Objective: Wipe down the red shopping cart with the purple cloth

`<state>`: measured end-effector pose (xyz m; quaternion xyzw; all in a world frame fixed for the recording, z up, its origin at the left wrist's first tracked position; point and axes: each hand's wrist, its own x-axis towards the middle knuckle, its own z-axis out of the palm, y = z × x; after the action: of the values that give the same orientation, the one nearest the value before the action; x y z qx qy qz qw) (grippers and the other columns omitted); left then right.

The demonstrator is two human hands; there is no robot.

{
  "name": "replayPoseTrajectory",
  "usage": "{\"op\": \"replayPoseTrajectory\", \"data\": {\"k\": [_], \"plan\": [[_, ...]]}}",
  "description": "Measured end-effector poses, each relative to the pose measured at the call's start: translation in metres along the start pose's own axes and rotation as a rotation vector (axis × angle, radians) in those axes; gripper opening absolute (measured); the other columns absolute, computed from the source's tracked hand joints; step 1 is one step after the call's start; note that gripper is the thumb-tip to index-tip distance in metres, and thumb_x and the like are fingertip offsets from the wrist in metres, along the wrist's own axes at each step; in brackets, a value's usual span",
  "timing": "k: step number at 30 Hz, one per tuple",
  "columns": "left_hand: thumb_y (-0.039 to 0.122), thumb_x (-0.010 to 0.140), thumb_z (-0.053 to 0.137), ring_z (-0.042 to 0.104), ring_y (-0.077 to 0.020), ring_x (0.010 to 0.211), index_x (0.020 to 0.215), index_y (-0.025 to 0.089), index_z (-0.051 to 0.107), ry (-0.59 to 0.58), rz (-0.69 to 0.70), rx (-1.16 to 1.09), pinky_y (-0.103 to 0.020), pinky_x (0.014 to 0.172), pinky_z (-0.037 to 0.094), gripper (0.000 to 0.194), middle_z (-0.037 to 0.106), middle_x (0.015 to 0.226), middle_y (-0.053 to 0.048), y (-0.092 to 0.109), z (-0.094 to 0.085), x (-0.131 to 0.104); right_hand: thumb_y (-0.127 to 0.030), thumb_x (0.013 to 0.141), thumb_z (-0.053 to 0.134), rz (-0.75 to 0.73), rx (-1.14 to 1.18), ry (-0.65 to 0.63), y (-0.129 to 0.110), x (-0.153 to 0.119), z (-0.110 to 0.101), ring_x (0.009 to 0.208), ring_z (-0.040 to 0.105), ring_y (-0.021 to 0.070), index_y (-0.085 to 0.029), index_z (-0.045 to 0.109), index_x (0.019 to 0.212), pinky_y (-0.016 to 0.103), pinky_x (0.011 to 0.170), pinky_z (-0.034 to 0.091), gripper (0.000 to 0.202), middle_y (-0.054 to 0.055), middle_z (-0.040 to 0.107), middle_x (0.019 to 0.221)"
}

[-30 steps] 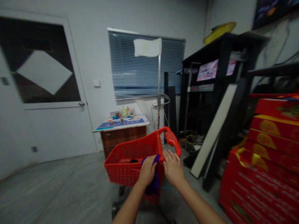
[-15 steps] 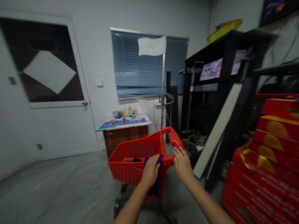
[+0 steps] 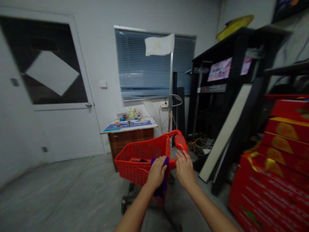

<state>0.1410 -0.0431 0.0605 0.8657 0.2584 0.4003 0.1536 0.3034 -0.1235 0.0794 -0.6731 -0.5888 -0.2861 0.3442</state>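
A red plastic shopping cart (image 3: pixel 134 170) stands in front of me on dark legs with casters. My left hand (image 3: pixel 157 171) is closed on a purple cloth (image 3: pixel 164 184), pressing it over the near rim of the basket. Part of the cloth hangs down the basket's outer side. My right hand (image 3: pixel 185 168) grips the near end of the red cart handle (image 3: pixel 180 142), its fingers laid over the bar. Inside the basket lies a small dark object (image 3: pixel 143 160), too unclear to name.
Behind the cart is a wooden cabinet (image 3: pixel 131 137) with small items on top. A pole with a white flag (image 3: pixel 159 45) rises beside it. Leaning boards (image 3: pixel 225 135) and a black rack (image 3: pixel 214 106) stand right, near stacked red boxes (image 3: pixel 270 193). At left is a white door (image 3: pixel 65 132).
The cart sits slightly farther right and higher in view. My right hand has shifted a little left along the handle's end; my left hand stays on the cloth.
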Motion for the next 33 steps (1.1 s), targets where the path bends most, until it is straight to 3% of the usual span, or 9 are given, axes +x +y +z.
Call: {"op": "replayPoseTrajectory", "data": {"k": [3, 10, 17, 24, 30, 33], "plan": [[0.022, 0.095, 0.041, 0.047, -0.0215, 0.131, 0.136, 0.024, 0.048, 0.003, 0.012, -0.008, -0.050, 0.114, 0.031, 0.042, 0.055, 0.139, -0.007, 0.004, -0.001, 0.003, -0.020, 0.095, 0.033, -0.008, 0.010, 0.010, -0.008, -0.001, -0.002, 0.137, 0.032, 0.0256, -0.017, 0.056, 0.129, 0.047, 0.112, 0.029, 0.042, 0.009, 0.055, 0.136], [0.026, 0.096, 0.039, 0.048, -0.0209, 0.129, 0.132, 0.023, 0.052, 0.005, -0.049, 0.001, -0.048, 0.114, 0.031, 0.038, 0.057, 0.136, -0.007, -0.018, -0.017, -0.002, -0.018, 0.093, 0.035, -0.001, -0.014, -0.044, -0.025, -0.002, -0.007, 0.136, 0.035, 0.0255, -0.018, 0.058, 0.127, 0.044, 0.111, 0.030, 0.041, 0.007, 0.056, 0.135], [0.026, 0.097, 0.040, 0.045, -0.0203, 0.132, 0.135, 0.023, 0.049, -0.021, -0.002, -0.026, -0.047, 0.116, 0.029, 0.040, 0.053, 0.141, -0.006, -0.005, -0.012, 0.000, -0.016, 0.092, 0.035, 0.004, -0.020, -0.017, -0.031, -0.004, -0.002, 0.134, 0.037, 0.0270, -0.018, 0.059, 0.126, 0.045, 0.109, 0.032, 0.042, 0.007, 0.057, 0.134], [0.027, 0.097, 0.039, 0.043, -0.0216, 0.135, 0.135, 0.023, 0.050, 0.042, -0.108, -0.017, -0.049, 0.115, 0.031, 0.041, 0.053, 0.141, -0.007, -0.028, -0.009, -0.008, -0.016, 0.091, 0.036, -0.008, -0.004, 0.026, -0.028, -0.004, -0.005, 0.132, 0.040, 0.0261, -0.020, 0.061, 0.123, 0.045, 0.108, 0.033, 0.041, 0.007, 0.058, 0.133], [0.028, 0.098, 0.036, 0.041, -0.0222, 0.136, 0.136, 0.023, 0.049, 0.018, -0.062, -0.030, -0.050, 0.116, 0.028, 0.041, 0.051, 0.143, -0.008, -0.007, -0.004, -0.004, -0.017, 0.091, 0.036, -0.011, 0.010, 0.059, -0.027, -0.005, 0.000, 0.132, 0.038, 0.0267, -0.018, 0.062, 0.120, 0.047, 0.108, 0.033, 0.039, 0.007, 0.057, 0.133], [0.028, 0.098, 0.038, 0.040, -0.0217, 0.137, 0.138, 0.024, 0.047, -0.002, -0.027, -0.030, -0.050, 0.116, 0.027, 0.041, 0.050, 0.144, -0.007, -0.008, -0.005, -0.004, -0.018, 0.092, 0.036, -0.014, 0.011, 0.052, -0.026, -0.005, -0.001, 0.132, 0.039, 0.0267, -0.019, 0.062, 0.120, 0.047, 0.107, 0.034, 0.038, 0.007, 0.057, 0.133]]}}
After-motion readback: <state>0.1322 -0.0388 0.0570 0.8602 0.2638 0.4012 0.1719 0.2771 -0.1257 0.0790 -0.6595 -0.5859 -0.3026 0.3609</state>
